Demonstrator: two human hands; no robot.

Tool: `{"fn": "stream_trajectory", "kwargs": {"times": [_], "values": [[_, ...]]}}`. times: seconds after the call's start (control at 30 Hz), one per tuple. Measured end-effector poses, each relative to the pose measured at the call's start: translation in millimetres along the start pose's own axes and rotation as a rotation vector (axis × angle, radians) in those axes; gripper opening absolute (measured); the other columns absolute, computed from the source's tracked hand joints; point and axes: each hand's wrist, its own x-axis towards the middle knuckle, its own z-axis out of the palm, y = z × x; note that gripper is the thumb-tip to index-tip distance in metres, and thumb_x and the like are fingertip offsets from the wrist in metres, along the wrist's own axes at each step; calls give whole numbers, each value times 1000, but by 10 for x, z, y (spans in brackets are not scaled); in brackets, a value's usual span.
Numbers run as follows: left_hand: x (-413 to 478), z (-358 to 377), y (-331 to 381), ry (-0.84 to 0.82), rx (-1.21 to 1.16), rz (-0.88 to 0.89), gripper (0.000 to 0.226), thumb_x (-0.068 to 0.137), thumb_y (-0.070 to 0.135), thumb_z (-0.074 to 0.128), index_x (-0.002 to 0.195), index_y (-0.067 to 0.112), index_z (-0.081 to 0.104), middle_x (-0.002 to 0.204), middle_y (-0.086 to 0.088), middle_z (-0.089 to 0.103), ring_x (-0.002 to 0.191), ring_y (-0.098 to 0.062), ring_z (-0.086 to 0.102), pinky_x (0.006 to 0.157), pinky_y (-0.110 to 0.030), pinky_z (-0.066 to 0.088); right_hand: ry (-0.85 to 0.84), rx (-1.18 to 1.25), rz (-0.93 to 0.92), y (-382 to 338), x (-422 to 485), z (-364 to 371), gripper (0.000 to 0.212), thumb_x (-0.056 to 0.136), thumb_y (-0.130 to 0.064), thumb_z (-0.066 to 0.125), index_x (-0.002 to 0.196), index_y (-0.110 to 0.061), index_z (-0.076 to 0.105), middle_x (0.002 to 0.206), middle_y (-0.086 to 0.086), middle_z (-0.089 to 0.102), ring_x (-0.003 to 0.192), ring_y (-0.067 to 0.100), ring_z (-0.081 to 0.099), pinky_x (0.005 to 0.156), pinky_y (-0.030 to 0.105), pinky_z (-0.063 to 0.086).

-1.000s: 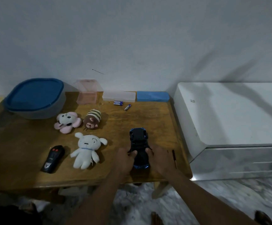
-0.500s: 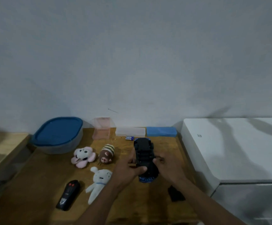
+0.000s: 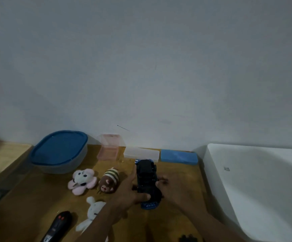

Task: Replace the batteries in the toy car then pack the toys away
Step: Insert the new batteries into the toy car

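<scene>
Head camera gives me a dim, slightly soft view down onto the table [image 3: 183, 172], where both hands meet on the toy car [image 3: 146, 180]. The car sits between them with its underside up and its blue end nearest me; I cannot tell whether it touches the wood. The left hand [image 3: 127, 193] grips it from the left, thumb laid across the underside and one finger stretched along the flank. The right hand [image 3: 169, 191] closes on the opposite flank with curled fingers. That side is dark and smeared, so I cannot say just where the fingertips sit.

Left of the left hand lie a striped brown plush [image 3: 109, 180] and, further out, a pink plush [image 3: 81, 180]. A white plush [image 3: 94, 209] lies nearer me, its right side hidden under the left forearm. A remote control [image 3: 58, 226] lies left of that forearm at the bottom edge.

Beyond the hands, along the wall [image 3: 141, 67], I see a pink box [image 3: 109, 147], a clear case [image 3: 141, 152] and a blue case [image 3: 179, 157]. The car's far end overlaps the clear case. Further left stands a blue-lidded tub [image 3: 59, 151].

Right of the right hand stands a white cabinet [image 3: 256, 189], just beside the table. A small black part [image 3: 188, 239] lies by the right forearm, cut off by the frame.
</scene>
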Motion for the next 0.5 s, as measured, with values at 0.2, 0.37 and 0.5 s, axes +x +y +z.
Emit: {"fn": "stream_trajectory", "kwargs": {"times": [0.2, 0.37, 0.5], "values": [[181, -109, -234, 69, -101, -85, 95, 67, 3, 84, 140, 42, 37, 115, -4, 70, 106, -28, 66, 87, -53, 56, -97, 85, -9, 66, 261, 142, 18, 93, -16, 55, 100, -16, 72, 93, 0, 71, 81, 7, 64, 67, 21, 54], [426, -332, -280, 97, -132, -85, 85, 73, -4, 78, 127, 52, 45, 112, 2, 71, 106, -24, 66, 84, -48, 58, -117, 78, 33, 53, 647, 291, 23, 97, -28, 50, 96, -16, 69, 91, 0, 69, 77, 9, 62, 69, 25, 54], [669, -464, -333, 109, -163, -84, 95, 73, -6, 77, 141, 46, 35, 121, 1, 67, 108, -22, 65, 82, -44, 59, -58, -92, -6, 141, 1005, 353, 17, 96, -26, 50, 100, -27, 66, 95, -6, 68, 86, 11, 63, 78, 30, 54]]}}
